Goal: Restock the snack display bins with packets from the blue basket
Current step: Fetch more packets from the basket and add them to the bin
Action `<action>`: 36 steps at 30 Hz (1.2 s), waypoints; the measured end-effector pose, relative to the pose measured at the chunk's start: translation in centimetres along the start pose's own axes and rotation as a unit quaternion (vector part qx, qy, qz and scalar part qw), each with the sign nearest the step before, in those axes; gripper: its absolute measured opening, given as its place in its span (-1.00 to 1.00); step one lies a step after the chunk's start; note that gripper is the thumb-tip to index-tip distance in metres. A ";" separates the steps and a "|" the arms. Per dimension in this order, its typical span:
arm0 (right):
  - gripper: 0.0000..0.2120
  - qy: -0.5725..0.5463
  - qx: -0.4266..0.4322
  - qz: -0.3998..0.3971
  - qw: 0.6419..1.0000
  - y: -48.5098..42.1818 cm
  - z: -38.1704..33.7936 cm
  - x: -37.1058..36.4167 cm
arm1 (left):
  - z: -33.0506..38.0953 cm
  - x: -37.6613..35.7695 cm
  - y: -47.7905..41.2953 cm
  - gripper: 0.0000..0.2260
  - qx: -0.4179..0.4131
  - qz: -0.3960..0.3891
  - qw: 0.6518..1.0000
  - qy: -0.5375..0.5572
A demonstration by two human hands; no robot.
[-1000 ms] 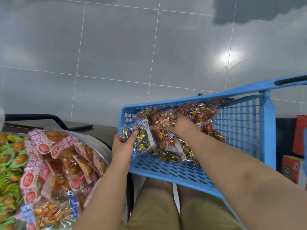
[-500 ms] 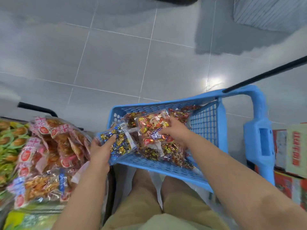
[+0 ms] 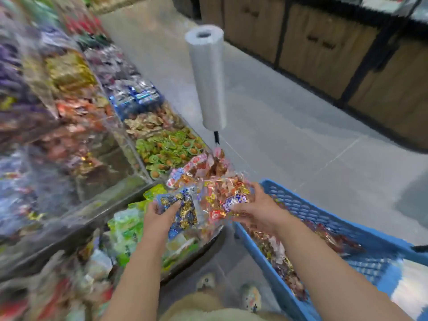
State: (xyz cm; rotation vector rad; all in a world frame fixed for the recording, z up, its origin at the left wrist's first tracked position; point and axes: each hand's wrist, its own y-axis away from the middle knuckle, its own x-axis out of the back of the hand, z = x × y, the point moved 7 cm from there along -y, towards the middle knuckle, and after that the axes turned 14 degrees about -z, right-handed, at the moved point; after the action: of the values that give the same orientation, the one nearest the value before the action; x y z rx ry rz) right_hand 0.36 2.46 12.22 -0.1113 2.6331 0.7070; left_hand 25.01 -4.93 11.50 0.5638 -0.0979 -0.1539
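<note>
My left hand (image 3: 159,215) grips a clear packet of blue-and-gold sweets (image 3: 183,212). My right hand (image 3: 257,208) grips a clear packet of red-and-gold sweets (image 3: 222,195), lifted out of the blue basket (image 3: 308,212) and held beside the left packet, over the edge of the display bins (image 3: 143,156). The basket sits at the lower right with several more red and gold packets (image 3: 275,251) lying in it. The bins run up the left side, filled with green, red, blue and brown snacks.
A roll of plastic bags (image 3: 208,79) stands upright on a black post just beyond the bins. Grey tiled floor (image 3: 289,126) stretches ahead. Wooden cabinets (image 3: 324,47) line the far right. Lower bins with green packets (image 3: 127,230) sit under my left hand.
The view swung up from the basket toward the bins. My right hand lifted its red-and-gold packet out of the basket, and both hands moved left toward the display.
</note>
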 end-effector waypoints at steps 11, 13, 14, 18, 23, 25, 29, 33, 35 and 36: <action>-0.49 0.398 0.110 -0.010 0.911 -8.4 -3.5 -20.7 | 1.2 23.5 6.7 -0.48 -0.105 0.203 0.965 0.128; -0.45 0.326 0.128 0.019 0.936 -10.1 -3.8 -23.6 | 1.2 27.3 7.0 -0.30 -0.101 0.223 0.961 0.130; -0.44 0.264 0.134 0.035 0.955 -10.9 -3.8 -24.6 | 1.2 28.9 6.9 -0.24 -0.104 0.219 0.960 0.138; -0.59 0.025 0.115 0.073 0.990 -15.0 -3.0 -28.1 | 2.3 34.3 4.8 -0.20 -0.115 0.185 0.963 0.156; -0.74 0.154 0.175 0.087 0.969 -18.6 -5.6 -31.8 | 6.5 37.8 0.8 -0.12 -0.169 0.134 0.966 0.144; -0.81 0.271 0.189 0.075 0.941 -20.1 -7.3 -33.1 | 7.9 38.4 -0.2 -0.15 -0.183 0.118 0.966 0.139; -0.92 0.539 0.166 0.021 0.826 -24.5 -9.2 -35.7 | 9.5 39.1 -2.1 -0.21 -0.184 0.089 0.973 0.108; -0.88 0.698 0.102 -0.072 0.705 -29.9 -7.9 -37.2 | 10.7 39.4 -4.0 -0.17 -0.160 0.066 0.978 0.119; -0.84 0.744 0.067 -0.101 0.657 -32.3 -6.9 -37.3 | 11.1 39.9 -5.3 -0.13 -0.146 0.063 0.978 0.132; -0.82 0.755 0.052 -0.111 0.644 -33.4 -6.5 -37.3 | 11.4 40.1 -6.1 -0.11 -0.136 0.058 0.980 0.133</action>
State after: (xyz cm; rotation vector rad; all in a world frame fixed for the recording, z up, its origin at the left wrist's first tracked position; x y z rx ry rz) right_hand 37.98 -30.83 17.04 -1.6064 3.9850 0.3182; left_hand 62.24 -22.89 19.79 0.3003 0.1487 0.0227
